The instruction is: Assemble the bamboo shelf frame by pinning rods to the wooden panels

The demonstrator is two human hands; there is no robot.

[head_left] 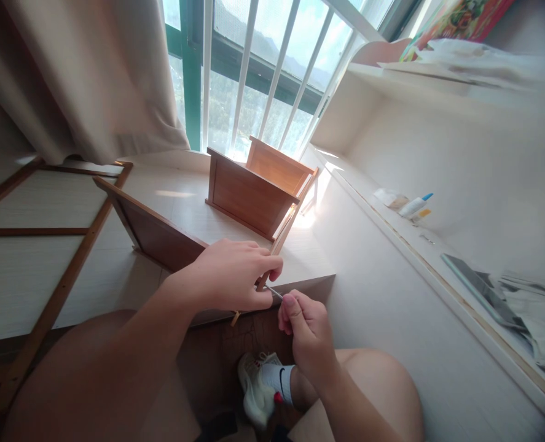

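My left hand [235, 276] is closed around the near end of a brown wooden rail [278, 247], part of a partly joined piece of furniture. A thin metal rod-like tool [274, 292] sticks out of my right hand [309, 325], its tip meeting the wood beside my left fingers. My right fingers are wrapped around the rest of it, so its handle or bend is hidden. Two wooden panels [249, 190] stand upright against the rail, farther from me. Another dark panel [156, 227] leans on the left, partly behind my left hand.
A wooden ladder-like frame [76, 261] lies at the left on the pale platform [175, 178]. On the right-hand ledge are a white tube with a blue cap [415, 205], a phone-like slab [482, 291] and crumpled plastic [534, 319]. White window bars [244, 80] and a curtain [106, 73] stand behind.
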